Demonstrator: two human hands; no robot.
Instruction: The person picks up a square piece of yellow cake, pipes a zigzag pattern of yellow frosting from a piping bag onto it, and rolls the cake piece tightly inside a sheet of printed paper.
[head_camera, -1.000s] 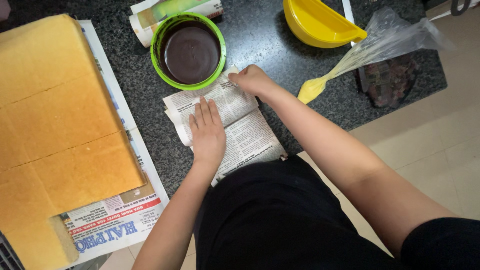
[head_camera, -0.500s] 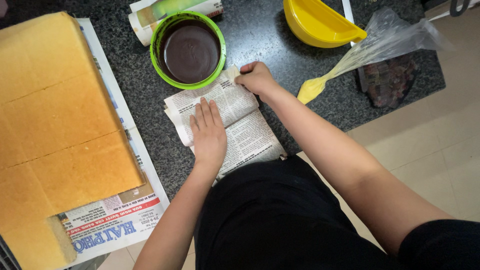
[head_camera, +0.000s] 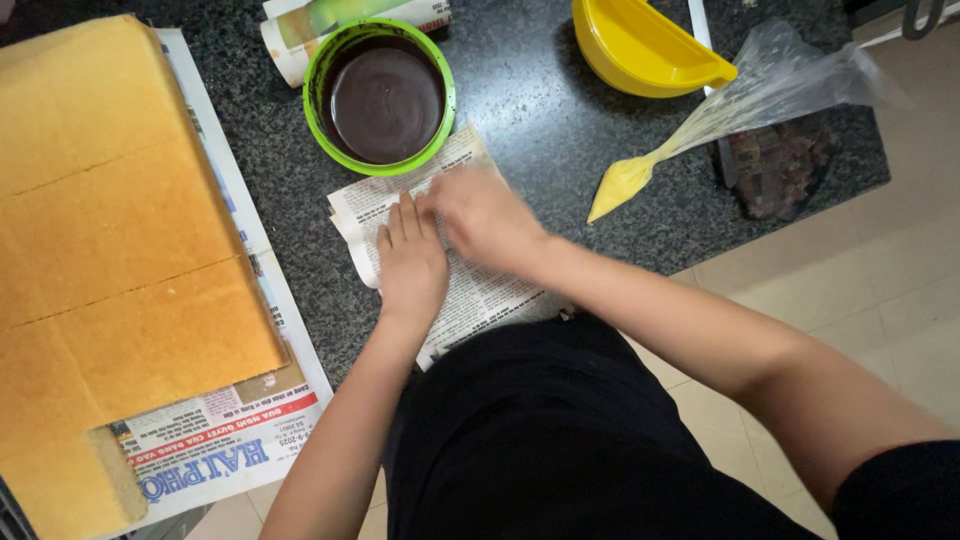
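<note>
Here, both hands press flat on a folded newspaper sheet (head_camera: 470, 290) at the counter's near edge: left hand (head_camera: 410, 262) with fingers straight and together, right hand (head_camera: 485, 215) blurred, fingers loosely spread, gripping nothing. A green bowl (head_camera: 440, 120) of dark chocolate sits just beyond.

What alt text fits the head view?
Both of a person's hands, left hand flat and right hand beside it, press on a folded sheet of newspaper on a dark speckled stone counter. Nearby sit a green bowl of dark brown batter, a yellow plastic bowl, a clear piping bag of yellow cream and a large scored slab of golden sponge cake.
</note>
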